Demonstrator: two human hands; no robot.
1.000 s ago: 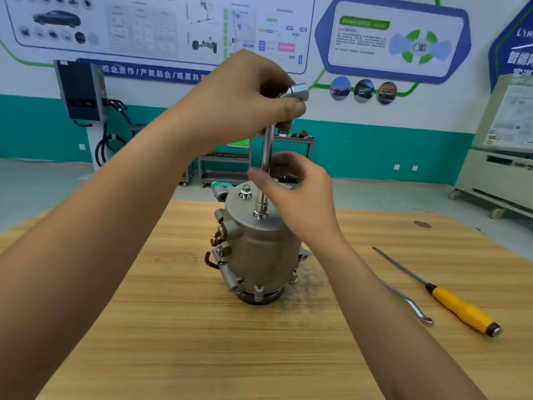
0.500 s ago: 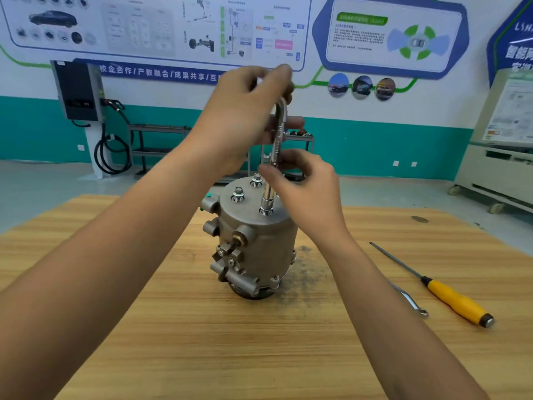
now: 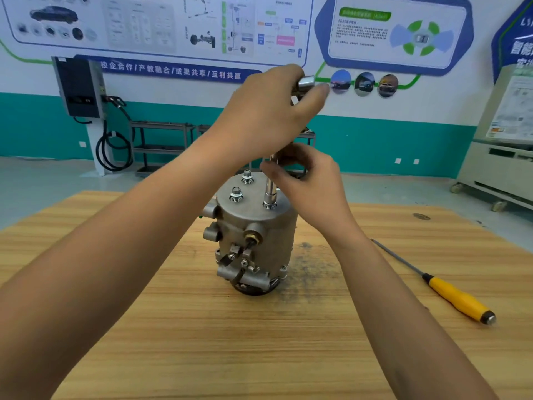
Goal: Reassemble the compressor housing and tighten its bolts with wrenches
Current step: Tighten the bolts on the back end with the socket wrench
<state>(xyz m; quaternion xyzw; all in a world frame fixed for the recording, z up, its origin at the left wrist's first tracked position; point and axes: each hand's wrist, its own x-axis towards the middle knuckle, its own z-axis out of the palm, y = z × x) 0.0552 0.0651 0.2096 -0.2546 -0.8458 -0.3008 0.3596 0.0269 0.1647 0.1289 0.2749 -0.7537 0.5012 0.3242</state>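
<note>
A grey metal compressor housing (image 3: 259, 226) stands upright in the middle of the wooden table (image 3: 259, 342). Two bolts (image 3: 236, 194) stick up from the left of its flat top. An L-shaped socket wrench (image 3: 270, 194) stands upright with its socket on a bolt at the top's near right edge. My left hand (image 3: 271, 111) grips the wrench's upper bent end, whose chrome tip pokes out by my fingers. My right hand (image 3: 308, 183) pinches the wrench's shaft just above the housing.
A yellow-handled screwdriver (image 3: 450, 293) lies on the table to the right. A dark smudge (image 3: 311, 272) marks the wood beside the housing. Behind the table stand a wall charger (image 3: 80, 88), metal racks (image 3: 161, 145) and a wheeled cabinet (image 3: 496, 168).
My left hand has swung the wrench's upper end round, from over the shaft out to the right. The housing has turned on the table, its fittings now facing me. The camera has shifted.
</note>
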